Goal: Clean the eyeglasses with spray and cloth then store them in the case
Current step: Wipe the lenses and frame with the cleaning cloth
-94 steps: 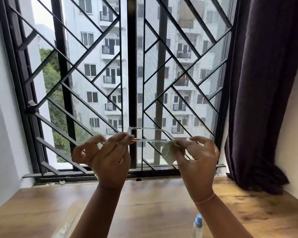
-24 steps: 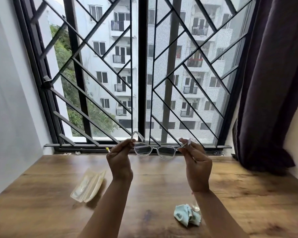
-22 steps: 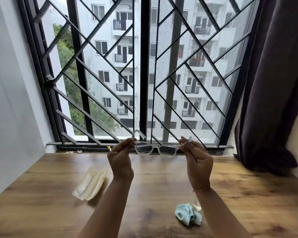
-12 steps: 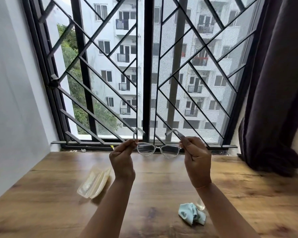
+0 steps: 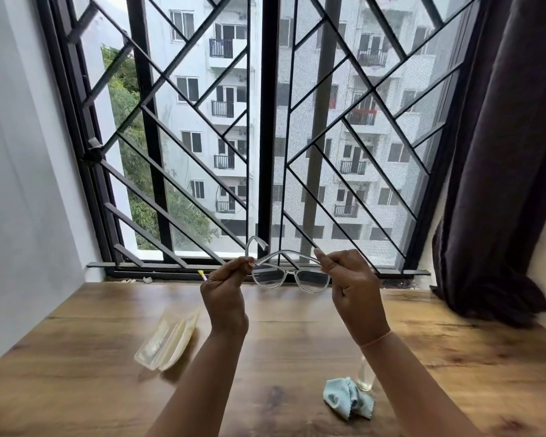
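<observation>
Left hand (image 5: 226,290) pinches one hinge end of the clear eyeglasses (image 5: 292,275), right hand (image 5: 353,288) pinches the other, held up by the window. A second back the right temple stuck out; now it's swung in across the top, so cleaning looks done and folding's started. On the tabletop (image 5: 297,335): pale case (image 5: 167,342) off left, crumpled blue cloth (image 5: 347,400), spray bottle (image 5: 364,375) half hidden behind the right arm.
</observation>
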Tool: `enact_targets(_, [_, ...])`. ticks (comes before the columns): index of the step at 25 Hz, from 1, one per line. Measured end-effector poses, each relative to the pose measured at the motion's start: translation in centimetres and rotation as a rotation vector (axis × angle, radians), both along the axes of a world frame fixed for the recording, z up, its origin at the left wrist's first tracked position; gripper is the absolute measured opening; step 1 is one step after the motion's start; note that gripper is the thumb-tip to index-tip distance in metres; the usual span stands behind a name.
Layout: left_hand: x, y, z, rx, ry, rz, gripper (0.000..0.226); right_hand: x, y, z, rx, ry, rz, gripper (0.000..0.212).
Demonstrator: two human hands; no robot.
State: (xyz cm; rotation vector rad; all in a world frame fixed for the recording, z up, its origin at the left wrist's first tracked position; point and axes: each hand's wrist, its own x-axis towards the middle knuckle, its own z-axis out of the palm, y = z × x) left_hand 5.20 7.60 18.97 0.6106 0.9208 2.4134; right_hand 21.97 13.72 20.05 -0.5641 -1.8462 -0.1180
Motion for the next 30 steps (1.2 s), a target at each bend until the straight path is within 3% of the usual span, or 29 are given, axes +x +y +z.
enact_targets(4, [-0.1,0.3,-0.3,-0.008,-0.004,-0.013,0.045,0.3,0.0,0.2,-0.016,0.005,0.014,0.024])
enact_targets(10, [0.5,0.3,-0.1,-0.05,0.045,-0.035,0.049,0.6,0.4,0.4,0.026,-0.096,-0.033,0.029])
enact_targets(14, [0.5,0.0,0.2,-0.082,0.13,-0.045,0.036,0.9,0.6,0.3,0.02,-0.107,-0.045,0.032])
enact_targets(21, [-0.8,-0.7,0.7,-0.02,0.45,0.009,0.046,1.1,0.5,0.2,-0.015,-0.078,-0.074,0.034])
enact_targets(30, [-1.3,-1.1,2.8,-0.132,0.984,0.326,0.011,1.2,0.4,0.3,-0.056,-0.037,-0.029,0.029])
